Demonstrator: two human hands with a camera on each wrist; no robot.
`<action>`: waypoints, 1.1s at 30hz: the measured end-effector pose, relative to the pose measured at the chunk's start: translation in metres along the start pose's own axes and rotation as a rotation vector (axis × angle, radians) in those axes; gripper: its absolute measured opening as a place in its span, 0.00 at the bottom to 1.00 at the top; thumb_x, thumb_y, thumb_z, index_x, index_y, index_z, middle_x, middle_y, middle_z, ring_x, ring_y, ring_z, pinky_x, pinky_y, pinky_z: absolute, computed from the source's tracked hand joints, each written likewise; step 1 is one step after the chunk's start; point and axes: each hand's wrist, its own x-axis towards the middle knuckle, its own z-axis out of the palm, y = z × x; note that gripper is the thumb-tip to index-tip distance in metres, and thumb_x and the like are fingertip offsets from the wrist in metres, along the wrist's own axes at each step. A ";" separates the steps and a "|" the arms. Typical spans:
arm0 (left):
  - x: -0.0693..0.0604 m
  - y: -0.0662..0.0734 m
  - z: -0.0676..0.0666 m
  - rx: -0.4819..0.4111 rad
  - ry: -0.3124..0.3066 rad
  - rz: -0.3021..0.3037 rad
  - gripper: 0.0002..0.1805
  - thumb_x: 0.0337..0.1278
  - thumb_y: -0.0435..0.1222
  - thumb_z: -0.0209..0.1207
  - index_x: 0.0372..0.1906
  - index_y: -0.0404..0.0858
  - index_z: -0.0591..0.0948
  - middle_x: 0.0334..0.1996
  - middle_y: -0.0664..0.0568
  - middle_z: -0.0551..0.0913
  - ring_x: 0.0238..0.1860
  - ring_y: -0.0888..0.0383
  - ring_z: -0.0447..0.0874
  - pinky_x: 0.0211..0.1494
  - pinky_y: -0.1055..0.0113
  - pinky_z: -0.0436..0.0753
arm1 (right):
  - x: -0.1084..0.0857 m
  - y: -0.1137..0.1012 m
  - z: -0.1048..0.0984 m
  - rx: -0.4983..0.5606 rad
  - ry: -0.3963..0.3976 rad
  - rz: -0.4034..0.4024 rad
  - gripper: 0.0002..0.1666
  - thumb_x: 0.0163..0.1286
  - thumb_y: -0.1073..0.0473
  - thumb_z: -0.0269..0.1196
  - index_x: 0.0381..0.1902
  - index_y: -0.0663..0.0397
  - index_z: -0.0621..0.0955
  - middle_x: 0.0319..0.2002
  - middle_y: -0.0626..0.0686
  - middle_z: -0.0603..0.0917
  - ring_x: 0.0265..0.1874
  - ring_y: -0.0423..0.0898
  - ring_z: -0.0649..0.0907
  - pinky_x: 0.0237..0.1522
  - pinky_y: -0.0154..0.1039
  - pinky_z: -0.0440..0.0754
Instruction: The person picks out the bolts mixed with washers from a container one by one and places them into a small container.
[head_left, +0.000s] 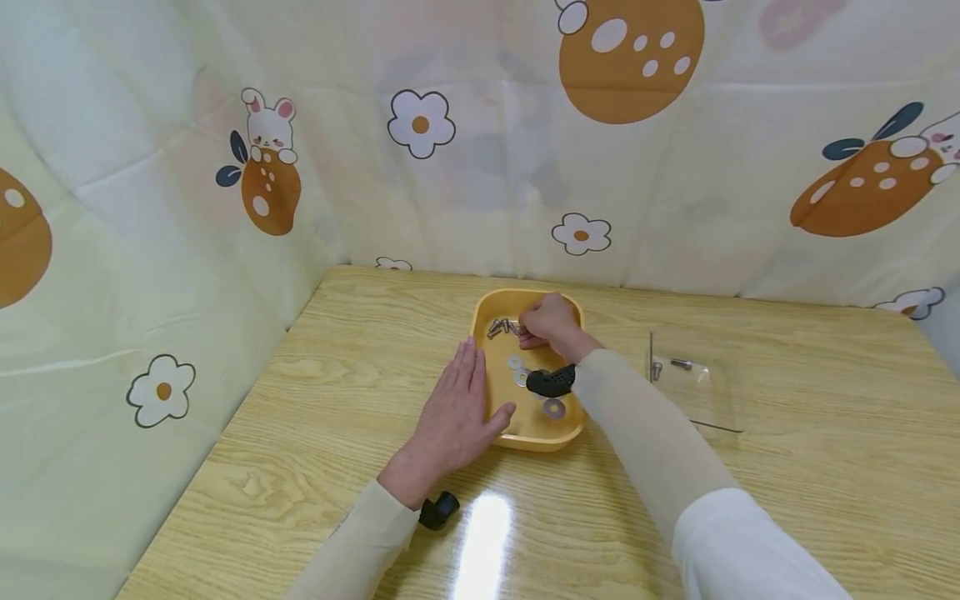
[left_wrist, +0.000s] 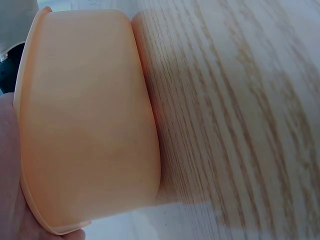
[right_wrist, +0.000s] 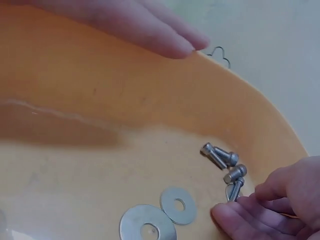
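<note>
While the left hand (head_left: 453,412) lay along the left rim of the orange tray (head_left: 536,445), its fingers straight and close together and its thumb spread over the near left corner, the right hand (head_left: 551,323) was down inside, towards the far edge. The left hand was flat and rested on the rim, with nothing gripped. The right hand's fingers were bent, right beside the screws (right_wrist: 236,174) and touching or nearly touching one; whether they pinched anything, I could not tell.

The tray stood near the far edge of the table (head_left: 360,350), a little left of that edge's middle. Its screws lay loosely heaped by the tray's far left corner. Washers (right_wrist: 178,205) lay flat on its floor, some about the middle and one towards the near right corner. To the right of the tray, apart from it, was a clear box (head_left: 708,392) with two more screws towards its left edge. A black camera (head_left: 551,382) on the right wrist hid part of the tray's floor. Printed cloth (head_left: 487,192) hung along the table's far and left edges.
</note>
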 end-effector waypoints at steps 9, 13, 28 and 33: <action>0.000 0.000 0.001 0.000 0.001 0.007 0.47 0.72 0.59 0.42 0.77 0.28 0.48 0.80 0.37 0.42 0.81 0.47 0.38 0.81 0.54 0.51 | -0.007 -0.009 0.007 0.025 -0.043 0.033 0.14 0.70 0.66 0.57 0.47 0.73 0.81 0.30 0.59 0.83 0.26 0.50 0.89 0.44 0.44 0.87; -0.001 0.000 0.000 0.012 -0.004 0.003 0.47 0.72 0.60 0.42 0.77 0.28 0.48 0.80 0.38 0.41 0.81 0.47 0.37 0.82 0.55 0.50 | -0.008 -0.011 0.008 0.076 -0.071 0.038 0.15 0.71 0.67 0.55 0.48 0.74 0.81 0.30 0.59 0.83 0.26 0.48 0.89 0.46 0.44 0.87; 0.000 -0.001 0.001 -0.013 0.011 0.002 0.46 0.72 0.59 0.42 0.77 0.27 0.50 0.80 0.38 0.42 0.81 0.47 0.38 0.81 0.54 0.52 | -0.005 -0.019 0.015 0.134 -0.120 0.081 0.15 0.71 0.68 0.55 0.52 0.72 0.79 0.43 0.62 0.82 0.36 0.50 0.87 0.56 0.44 0.83; -0.001 -0.001 0.000 -0.008 0.015 0.005 0.46 0.72 0.59 0.42 0.77 0.27 0.50 0.80 0.37 0.42 0.81 0.46 0.39 0.81 0.54 0.52 | -0.005 -0.021 0.019 0.175 -0.132 0.064 0.17 0.70 0.70 0.53 0.53 0.74 0.77 0.47 0.64 0.82 0.40 0.51 0.84 0.59 0.44 0.82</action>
